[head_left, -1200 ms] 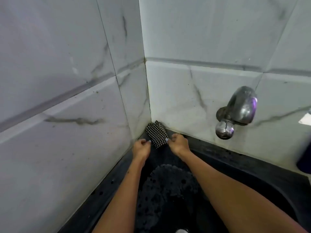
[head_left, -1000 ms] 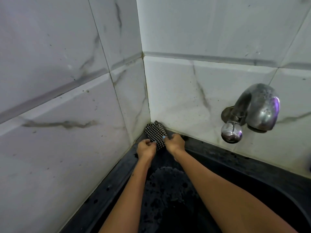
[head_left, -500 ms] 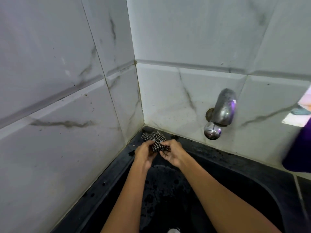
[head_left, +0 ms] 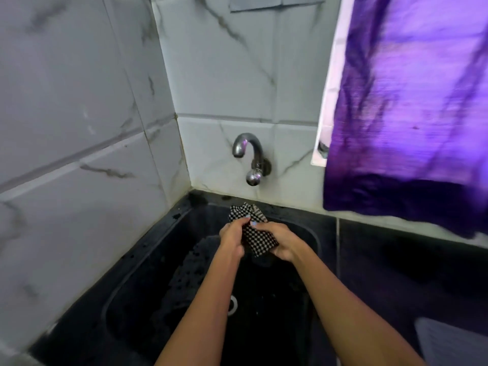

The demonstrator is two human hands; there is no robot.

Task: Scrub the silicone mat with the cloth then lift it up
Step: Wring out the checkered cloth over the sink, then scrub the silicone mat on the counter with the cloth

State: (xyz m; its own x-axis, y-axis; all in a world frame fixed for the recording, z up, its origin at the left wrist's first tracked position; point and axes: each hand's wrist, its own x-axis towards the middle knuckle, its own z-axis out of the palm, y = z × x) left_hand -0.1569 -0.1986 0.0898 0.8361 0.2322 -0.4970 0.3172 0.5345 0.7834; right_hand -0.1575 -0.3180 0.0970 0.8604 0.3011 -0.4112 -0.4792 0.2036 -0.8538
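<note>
Head view: left hand (head_left: 232, 237) and right hand (head_left: 281, 243) both grip checked cloth (head_left: 257, 239) above sink (head_left: 315, 239) back edge, likely bunching it; mat (head_left: 190, 268) lies below.

Both forearms were bare, with no sleeves reaching into view. The left hand (head_left: 232, 237) and the right hand (head_left: 281, 243) wore pale blue polish on the fingernails.

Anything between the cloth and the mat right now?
Nothing visible does. Both the left hand and the right hand hold the checked cloth above the sink. The dark mat lies below and to the left in the basin, partly hidden by the left forearm, with open space between.
</note>
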